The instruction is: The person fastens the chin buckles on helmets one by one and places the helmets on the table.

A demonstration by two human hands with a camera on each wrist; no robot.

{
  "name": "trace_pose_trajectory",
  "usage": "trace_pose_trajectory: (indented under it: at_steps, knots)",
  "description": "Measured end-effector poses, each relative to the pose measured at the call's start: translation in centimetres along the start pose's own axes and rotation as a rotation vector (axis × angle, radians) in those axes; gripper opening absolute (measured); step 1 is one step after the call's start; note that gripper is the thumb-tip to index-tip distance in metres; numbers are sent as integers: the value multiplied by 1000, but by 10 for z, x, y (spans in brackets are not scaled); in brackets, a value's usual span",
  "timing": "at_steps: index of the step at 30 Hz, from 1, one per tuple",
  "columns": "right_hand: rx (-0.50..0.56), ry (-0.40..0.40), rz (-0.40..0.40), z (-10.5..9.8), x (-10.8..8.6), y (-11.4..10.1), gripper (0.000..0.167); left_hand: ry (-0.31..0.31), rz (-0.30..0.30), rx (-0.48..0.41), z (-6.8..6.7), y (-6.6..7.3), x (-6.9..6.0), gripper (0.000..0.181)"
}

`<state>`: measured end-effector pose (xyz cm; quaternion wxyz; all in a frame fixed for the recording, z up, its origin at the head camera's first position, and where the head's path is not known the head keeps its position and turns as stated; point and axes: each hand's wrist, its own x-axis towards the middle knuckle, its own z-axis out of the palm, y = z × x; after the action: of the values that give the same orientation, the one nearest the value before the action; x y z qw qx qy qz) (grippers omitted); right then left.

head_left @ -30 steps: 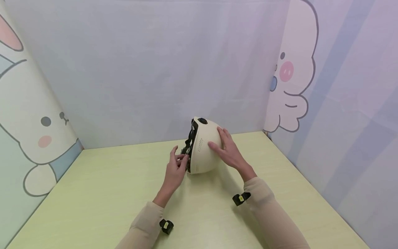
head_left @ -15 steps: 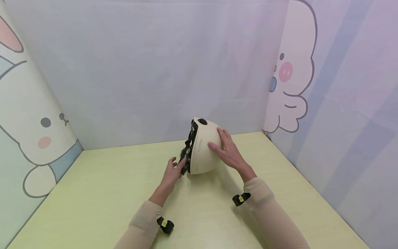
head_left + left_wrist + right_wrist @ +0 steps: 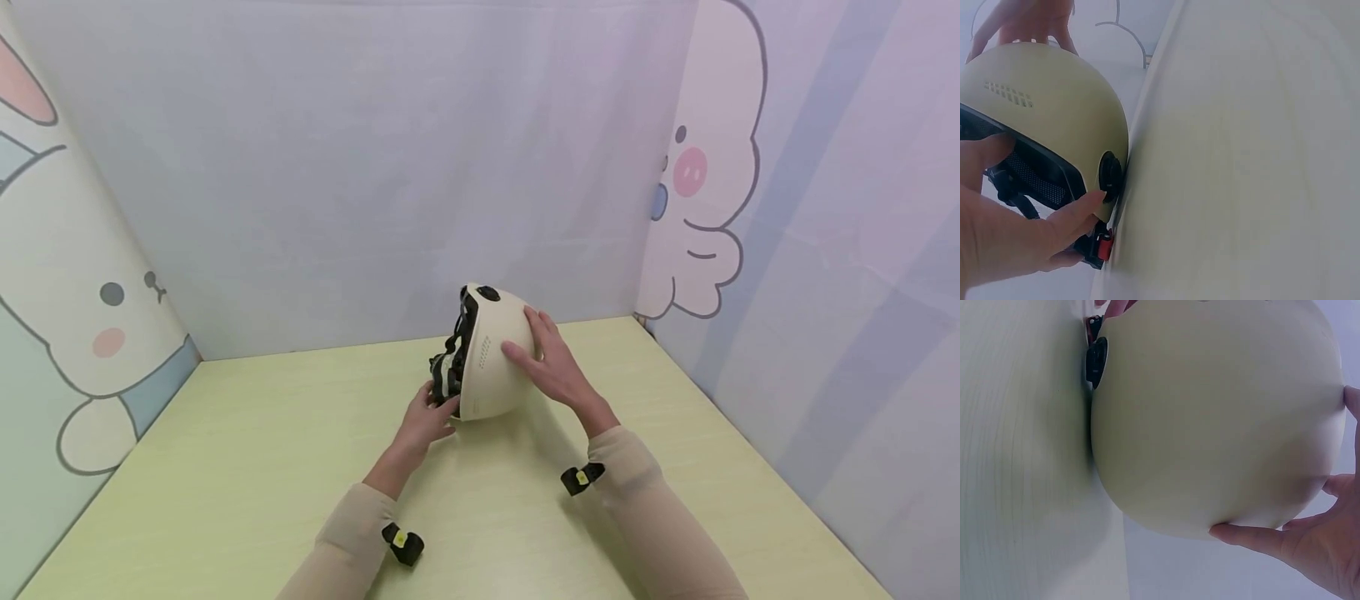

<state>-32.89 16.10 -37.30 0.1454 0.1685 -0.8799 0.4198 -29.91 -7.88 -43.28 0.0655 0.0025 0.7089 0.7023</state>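
Observation:
A cream helmet (image 3: 501,358) lies tilted on its side on the table, its dark padded opening towards the left. Black straps (image 3: 444,379) bunch at that opening, and a red buckle (image 3: 1105,245) hangs close to the table in the left wrist view. My left hand (image 3: 420,425) grips the helmet low at its rim, one fingertip by the round black knob (image 3: 1110,175). Whether a strap is caught between its fingers, I cannot tell. With fingers and thumb spread round the dome, my right hand (image 3: 551,362) holds the shell from the right.
The light yellow-green table (image 3: 262,467) spreads around the helmet. Behind it hangs a grey cloth wall (image 3: 360,167), and cartoon-printed panels (image 3: 705,208) stand at both sides.
My left hand has shifted down along the opening, letting the straps show more above it. The helmet and my right hand stay in nearly the same place.

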Motion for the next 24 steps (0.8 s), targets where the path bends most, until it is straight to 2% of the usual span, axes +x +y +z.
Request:
trace_pose_trajectory:
  at_steps: [3,9,12,19,24]
  knots:
    - [2,1,5,0,-1,-1,84,-16,12,-25,1,-2,0,76]
    - [-7,-3,-1,0,-2,-2,83,-35,28,-153,3,-5,1,74]
    - [-6,3,-16,0,-1,-3,82,-37,30,-185,4,-5,1,73]
    - [-13,6,-6,0,-1,-4,81,-34,1,-196,4,-6,0,73]
    - [-30,26,-13,1,-1,-4,81,11,3,-133,4,-5,-1,68]
